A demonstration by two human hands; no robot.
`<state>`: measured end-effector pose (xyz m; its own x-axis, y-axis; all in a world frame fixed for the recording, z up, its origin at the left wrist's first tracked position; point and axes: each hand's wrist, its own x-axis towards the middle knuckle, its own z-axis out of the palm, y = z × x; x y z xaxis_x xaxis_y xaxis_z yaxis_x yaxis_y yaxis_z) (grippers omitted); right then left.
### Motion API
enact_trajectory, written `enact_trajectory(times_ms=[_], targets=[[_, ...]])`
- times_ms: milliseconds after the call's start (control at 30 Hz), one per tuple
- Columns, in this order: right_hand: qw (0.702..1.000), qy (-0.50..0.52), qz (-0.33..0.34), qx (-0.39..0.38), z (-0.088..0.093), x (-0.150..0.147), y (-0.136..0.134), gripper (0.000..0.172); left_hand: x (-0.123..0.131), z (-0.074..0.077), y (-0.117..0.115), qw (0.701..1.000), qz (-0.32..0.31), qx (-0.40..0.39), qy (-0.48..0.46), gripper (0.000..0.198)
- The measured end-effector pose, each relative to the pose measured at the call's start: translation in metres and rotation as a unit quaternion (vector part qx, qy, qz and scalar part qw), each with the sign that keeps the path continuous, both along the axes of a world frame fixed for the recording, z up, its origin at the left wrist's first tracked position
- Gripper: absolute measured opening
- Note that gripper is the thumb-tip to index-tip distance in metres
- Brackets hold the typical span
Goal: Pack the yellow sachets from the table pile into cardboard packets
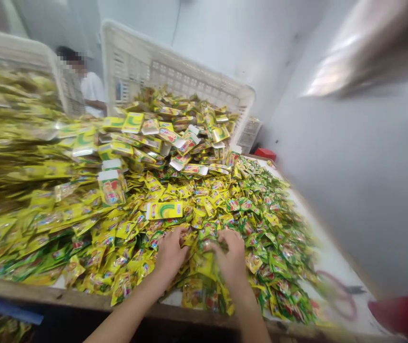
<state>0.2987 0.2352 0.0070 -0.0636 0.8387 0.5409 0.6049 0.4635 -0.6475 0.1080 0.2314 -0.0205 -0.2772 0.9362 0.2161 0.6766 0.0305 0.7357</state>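
I see small glossy sachets [208, 207], printed yellow and green, heaped loosely across the counter [332, 257]. They overlap, tilted every way, mostly yellow toward the left and greener along the right; several near the middle look blurred to me.

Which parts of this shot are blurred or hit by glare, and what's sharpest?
Head view: packets at far left and the pink loop at lower right are smeared; head view: glare streaks the shiny surface at upper right; head view: the right hand looks soft around the thumb; head view: the carton near the middle is comparatively sharp.
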Motion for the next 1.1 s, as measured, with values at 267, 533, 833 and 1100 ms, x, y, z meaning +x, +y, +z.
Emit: enact_trajectory(times_ms=[267, 533, 833, 1100], targets=[[0.916, 0.25, 0.195, -0.247, 0.004, -0.023, -0.003, 0.023, -0.035, 0.008, -0.027, 0.97, -0.004, 0.008, -0.245, 0.018], [0.947, 0.211, 0.171, -0.171, 0.024, -0.088, -0.03, 0.024, -0.101, 0.018, -0.049, 0.916, -0.047, -0.055, -0.396, 0.037], [0.907, 0.29, 0.109, -0.285, 0.013, -0.134, -0.067, 0.029, -0.109, 0.013, -0.076, 0.858, -0.196, -0.159, -0.447, 0.043], [0.96, 0.103, 0.057, -0.253, 0.008, -0.148, -0.095, 0.052, -0.127, -0.006, -0.078, 0.903, -0.276, -0.068, -0.323, 0.023]])
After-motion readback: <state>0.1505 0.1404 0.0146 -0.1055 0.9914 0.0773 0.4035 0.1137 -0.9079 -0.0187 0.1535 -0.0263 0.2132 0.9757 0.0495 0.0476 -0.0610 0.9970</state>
